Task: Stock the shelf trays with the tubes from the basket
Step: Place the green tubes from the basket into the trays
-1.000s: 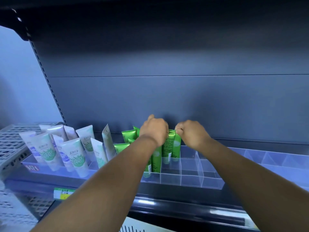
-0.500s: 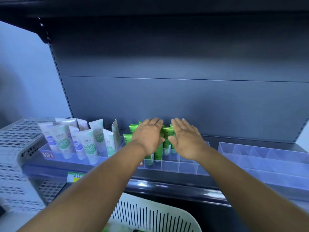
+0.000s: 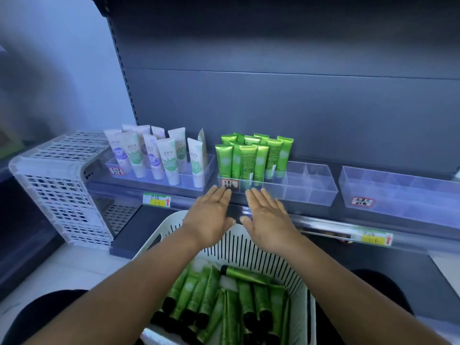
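Observation:
Several green tubes stand upright in the left part of a clear divided tray on the shelf. My left hand and my right hand hover side by side, palms down with fingers straight, just in front of that tray and above the far rim of the white slotted basket. Neither hand holds anything. Many more green tubes with black caps lie loose in the basket below my forearms.
A clear tray of white tubes stands to the left, and another clear divided tray to the right. A white lattice crate sits at the shelf's left end. Yellow price tags hang on the shelf's front rail.
Both hands let go of the green tubes in the tray, opened flat and drew back toward me. The view tilted down, bringing the basket of tubes into sight.

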Available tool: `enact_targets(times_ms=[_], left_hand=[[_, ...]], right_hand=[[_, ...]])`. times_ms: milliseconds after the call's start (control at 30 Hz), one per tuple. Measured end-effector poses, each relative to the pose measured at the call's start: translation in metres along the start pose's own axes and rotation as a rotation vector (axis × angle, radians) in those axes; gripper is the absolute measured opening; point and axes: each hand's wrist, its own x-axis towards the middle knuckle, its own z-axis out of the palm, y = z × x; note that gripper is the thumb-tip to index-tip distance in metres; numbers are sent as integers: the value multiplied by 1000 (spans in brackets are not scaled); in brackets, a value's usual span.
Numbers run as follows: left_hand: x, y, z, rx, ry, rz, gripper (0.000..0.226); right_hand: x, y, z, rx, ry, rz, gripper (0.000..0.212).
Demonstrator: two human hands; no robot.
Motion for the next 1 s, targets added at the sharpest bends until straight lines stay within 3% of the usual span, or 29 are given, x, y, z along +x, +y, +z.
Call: enact_targets(times_ms=[567, 700, 1000], left_hand=[[-29, -67, 121, -6, -476, -84, 84], [-21, -72, 138, 28, -582, -41, 84], [9, -79, 172, 89, -798, 34, 108]], right_hand=[[11, -13, 152, 57, -387, -25, 71], [23, -13, 178, 40, -473, -20, 83], [51, -13, 210, 27, -586, -55, 99]])
